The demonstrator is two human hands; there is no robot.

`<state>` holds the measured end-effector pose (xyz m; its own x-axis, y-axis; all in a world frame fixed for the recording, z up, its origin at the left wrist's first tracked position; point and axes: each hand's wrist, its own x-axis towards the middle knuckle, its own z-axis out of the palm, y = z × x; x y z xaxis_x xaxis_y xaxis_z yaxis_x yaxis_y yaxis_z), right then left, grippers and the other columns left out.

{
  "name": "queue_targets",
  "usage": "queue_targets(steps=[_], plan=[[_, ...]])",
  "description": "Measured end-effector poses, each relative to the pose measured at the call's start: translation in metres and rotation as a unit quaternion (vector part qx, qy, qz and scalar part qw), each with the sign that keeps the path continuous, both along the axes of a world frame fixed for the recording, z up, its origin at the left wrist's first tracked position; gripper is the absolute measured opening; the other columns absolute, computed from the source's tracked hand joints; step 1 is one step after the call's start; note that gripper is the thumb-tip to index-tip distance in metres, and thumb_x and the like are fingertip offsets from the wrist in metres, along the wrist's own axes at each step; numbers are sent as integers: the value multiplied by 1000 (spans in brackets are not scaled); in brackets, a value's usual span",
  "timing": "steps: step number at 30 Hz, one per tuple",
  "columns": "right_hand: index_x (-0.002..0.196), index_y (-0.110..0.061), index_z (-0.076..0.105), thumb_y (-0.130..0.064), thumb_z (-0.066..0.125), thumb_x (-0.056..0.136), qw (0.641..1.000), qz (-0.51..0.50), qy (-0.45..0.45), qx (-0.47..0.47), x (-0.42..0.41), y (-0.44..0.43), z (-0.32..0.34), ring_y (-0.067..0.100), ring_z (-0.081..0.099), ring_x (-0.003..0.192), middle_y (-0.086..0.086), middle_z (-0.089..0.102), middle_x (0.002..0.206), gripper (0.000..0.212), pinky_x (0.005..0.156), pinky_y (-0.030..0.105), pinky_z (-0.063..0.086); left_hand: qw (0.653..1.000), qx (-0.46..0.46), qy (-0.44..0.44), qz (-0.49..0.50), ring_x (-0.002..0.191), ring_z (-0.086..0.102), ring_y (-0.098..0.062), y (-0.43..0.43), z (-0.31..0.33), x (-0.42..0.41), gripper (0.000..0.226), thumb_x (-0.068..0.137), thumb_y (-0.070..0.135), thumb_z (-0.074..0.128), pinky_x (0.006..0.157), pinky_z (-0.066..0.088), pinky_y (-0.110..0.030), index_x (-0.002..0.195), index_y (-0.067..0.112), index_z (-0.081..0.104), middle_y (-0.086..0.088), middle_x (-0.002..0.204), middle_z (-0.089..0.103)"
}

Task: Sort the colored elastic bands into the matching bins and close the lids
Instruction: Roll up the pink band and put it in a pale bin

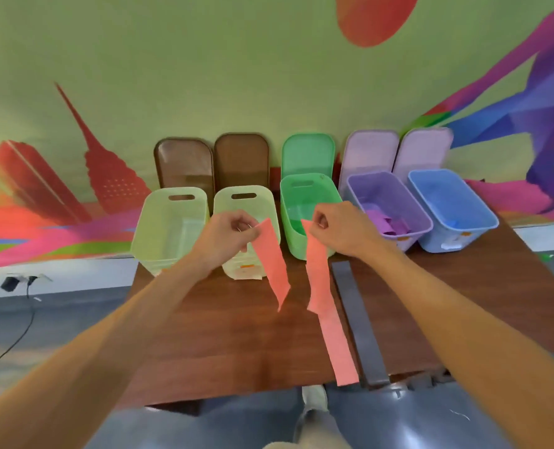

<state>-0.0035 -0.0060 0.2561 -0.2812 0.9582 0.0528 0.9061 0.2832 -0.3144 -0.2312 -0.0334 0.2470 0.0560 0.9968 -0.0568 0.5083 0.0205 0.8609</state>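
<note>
My left hand pinches the top end of a salmon-pink band that hangs down over the table. My right hand pinches a second pink length, whose tail trails across the table to its front edge. Whether the two lengths are one band cannot be told. A grey band lies flat on the table to their right. Behind stand open bins in a row: two pale cream ones, a green one, a purple one holding purple bands, and a blue one.
Lids lean upright on the mural wall behind the bins: two brown, one green, two lilac. The brown wooden table ends just before my feet. A black cable lies on the floor at left.
</note>
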Motion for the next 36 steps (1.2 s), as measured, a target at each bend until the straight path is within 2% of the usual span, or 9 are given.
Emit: queue_targets(steps=[4,8,11,16,19,23,26,29,36], plan=[[82,-19,62,-40,56,90,995,-15,76,64,-35,8,46,19,56,78,-4,58,76,24,67,29,40,998,53,5,18,51,53,-7,-1,45,-30,8,85,24,67,50,38,-14,82,16,67,4,62,63],[78,-20,63,-33,59,87,978,-32,162,126,-77,34,86,24,58,73,-4,58,67,16,65,31,44,994,93,-3,53,51,56,-12,14,84,-58,12,86,20,65,59,48,-29,74,21,62,0,65,65],[78,-21,65,-31,60,86,964,-42,222,141,-107,55,105,23,61,76,-5,59,68,13,70,31,48,990,109,-7,91,51,56,-10,32,105,-78,8,86,16,64,55,48,-27,78,18,63,-1,68,63],[82,-19,67,-25,61,88,946,-3,312,90,-153,83,117,7,56,60,-10,62,61,11,65,24,46,980,136,17,144,55,57,-11,57,119,-111,9,86,16,65,57,46,-22,77,19,63,0,67,63],[85,-22,66,-24,61,88,929,28,365,47,-176,99,112,8,57,57,-4,68,70,7,70,29,49,979,125,6,163,50,56,-11,70,116,-130,12,86,16,65,56,46,-24,76,21,62,0,64,64],[78,-26,63,-27,63,87,914,64,400,-18,-201,121,88,4,58,51,-8,66,62,10,62,28,49,975,101,23,197,51,57,-13,86,104,-149,6,86,17,65,55,46,-25,80,19,64,4,60,62],[83,-20,64,-27,62,90,906,97,406,-72,-214,136,63,-1,56,44,0,69,67,10,52,19,45,975,73,20,211,52,58,-16,96,86,-158,4,86,15,64,61,50,-31,82,15,64,4,59,62],[91,-9,64,-23,59,93,910,118,378,-123,-221,148,39,-5,54,40,1,68,68,15,43,9,38,971,43,39,232,49,56,-13,104,60,-165,9,86,18,65,56,48,-24,78,15,64,8,53,61],[88,-17,64,-24,56,92,938,127,257,-194,-235,168,-30,-7,54,45,-1,73,76,11,54,19,43,966,-48,71,246,40,54,0,112,-14,-177,13,87,19,64,54,46,-21,74,20,59,8,56,63]])
